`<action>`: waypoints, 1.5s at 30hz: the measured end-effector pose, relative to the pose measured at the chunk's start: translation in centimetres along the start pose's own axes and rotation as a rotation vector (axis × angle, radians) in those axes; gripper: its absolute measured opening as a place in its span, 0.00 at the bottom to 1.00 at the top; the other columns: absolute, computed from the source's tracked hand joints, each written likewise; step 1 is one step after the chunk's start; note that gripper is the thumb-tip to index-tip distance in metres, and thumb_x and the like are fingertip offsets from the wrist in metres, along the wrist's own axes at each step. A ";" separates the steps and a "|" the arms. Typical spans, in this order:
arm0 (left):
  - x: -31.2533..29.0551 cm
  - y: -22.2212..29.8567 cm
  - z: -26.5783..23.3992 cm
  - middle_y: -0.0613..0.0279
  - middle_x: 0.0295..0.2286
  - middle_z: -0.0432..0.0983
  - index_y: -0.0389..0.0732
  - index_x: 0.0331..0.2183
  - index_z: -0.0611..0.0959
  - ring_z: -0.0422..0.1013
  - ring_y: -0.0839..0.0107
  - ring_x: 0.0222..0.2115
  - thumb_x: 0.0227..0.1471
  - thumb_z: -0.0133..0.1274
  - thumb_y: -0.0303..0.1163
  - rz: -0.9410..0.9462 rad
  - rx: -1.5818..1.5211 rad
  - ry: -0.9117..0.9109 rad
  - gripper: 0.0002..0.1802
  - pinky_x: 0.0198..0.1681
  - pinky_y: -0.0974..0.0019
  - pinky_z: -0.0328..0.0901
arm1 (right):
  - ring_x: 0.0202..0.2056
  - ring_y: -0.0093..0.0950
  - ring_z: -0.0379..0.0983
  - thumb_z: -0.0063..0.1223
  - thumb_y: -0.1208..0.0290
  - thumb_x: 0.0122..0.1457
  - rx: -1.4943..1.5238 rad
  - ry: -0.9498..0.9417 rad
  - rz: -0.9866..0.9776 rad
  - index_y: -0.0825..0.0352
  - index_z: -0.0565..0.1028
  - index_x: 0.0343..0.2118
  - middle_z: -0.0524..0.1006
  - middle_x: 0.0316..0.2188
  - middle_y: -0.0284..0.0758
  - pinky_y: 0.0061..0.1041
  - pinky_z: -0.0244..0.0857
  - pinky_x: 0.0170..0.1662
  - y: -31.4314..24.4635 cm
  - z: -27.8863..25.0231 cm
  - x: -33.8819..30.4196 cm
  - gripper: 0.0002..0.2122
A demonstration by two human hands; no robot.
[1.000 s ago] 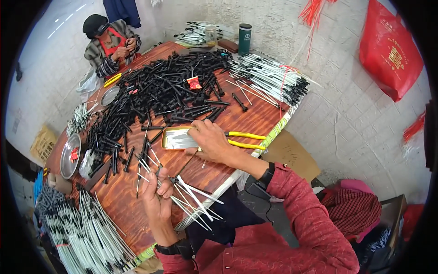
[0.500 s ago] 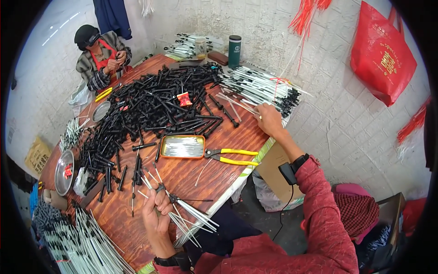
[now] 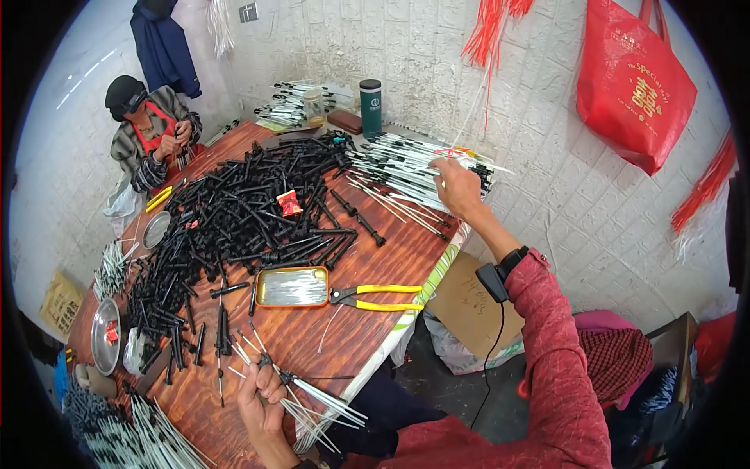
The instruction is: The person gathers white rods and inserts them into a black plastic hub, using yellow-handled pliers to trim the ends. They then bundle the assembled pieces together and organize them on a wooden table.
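While the left hand [image 3: 262, 397] is gripping white rods [image 3: 328, 400], the right hand [image 3: 459, 187], its hold unclear, is apparently picking at the rod pile [image 3: 389, 166], likely needing careful pinching next.

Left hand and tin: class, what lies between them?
In the head view, upper ends of the white rods in the left hand, with a black fitting, reach into the gap; beyond them, bare tabletop runs to the tin.
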State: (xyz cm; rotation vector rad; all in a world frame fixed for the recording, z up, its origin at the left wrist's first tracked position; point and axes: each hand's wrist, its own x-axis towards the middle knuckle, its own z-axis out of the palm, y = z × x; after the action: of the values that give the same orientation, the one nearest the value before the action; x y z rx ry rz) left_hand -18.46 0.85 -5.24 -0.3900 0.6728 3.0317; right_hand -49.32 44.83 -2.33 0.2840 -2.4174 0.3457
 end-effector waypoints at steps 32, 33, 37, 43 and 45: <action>-0.5 0.1 0.0 0.70 0.22 0.60 0.42 0.46 0.74 0.57 0.79 0.20 0.68 0.40 0.34 -0.021 -0.010 0.153 0.11 0.21 0.75 0.58 | 0.55 0.50 0.66 0.56 0.62 0.59 0.114 -0.207 -0.197 0.72 0.66 0.57 0.70 0.52 0.52 0.41 0.62 0.58 2.9 1.9 7.8 0.27; -0.2 0.0 0.1 0.70 0.21 0.59 0.42 0.46 0.74 0.57 0.79 0.19 0.68 0.40 0.34 -0.038 -0.006 0.147 0.11 0.21 0.75 0.58 | 0.55 0.50 0.66 0.57 0.55 0.56 0.052 -0.283 -0.088 0.71 0.65 0.58 0.70 0.53 0.52 0.43 0.61 0.58 5.2 3.3 7.9 0.31; 0.0 -0.3 0.1 0.70 0.21 0.59 0.42 0.46 0.74 0.56 0.80 0.19 0.68 0.40 0.33 -0.055 -0.028 0.110 0.10 0.20 0.75 0.57 | 0.54 0.50 0.66 0.57 0.36 0.50 -0.046 -0.467 0.110 0.69 0.63 0.61 0.69 0.52 0.54 0.46 0.59 0.59 6.2 6.7 6.8 0.44; -0.2 -0.2 0.5 0.70 0.21 0.59 0.42 0.45 0.73 0.56 0.80 0.19 0.68 0.39 0.33 -0.046 0.009 0.094 0.10 0.20 0.76 0.57 | 0.53 0.52 0.66 0.55 0.28 0.45 -0.199 -0.304 -0.088 0.71 0.60 0.63 0.68 0.52 0.56 0.47 0.60 0.57 1.6 4.0 3.6 0.53; -0.2 -0.4 0.7 0.70 0.21 0.59 0.42 0.45 0.73 0.57 0.80 0.19 0.68 0.39 0.33 -0.033 0.038 0.107 0.09 0.20 0.76 0.57 | 0.53 0.52 0.66 0.56 0.27 0.44 -0.229 -0.244 -0.120 0.71 0.60 0.63 0.67 0.53 0.55 0.47 0.60 0.56 1.7 4.5 2.6 0.53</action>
State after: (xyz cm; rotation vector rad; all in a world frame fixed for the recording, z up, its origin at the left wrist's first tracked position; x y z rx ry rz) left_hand -18.39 1.48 -4.73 -0.5604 0.7212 2.9794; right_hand -54.49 44.73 -4.26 0.3839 -2.6342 -0.0231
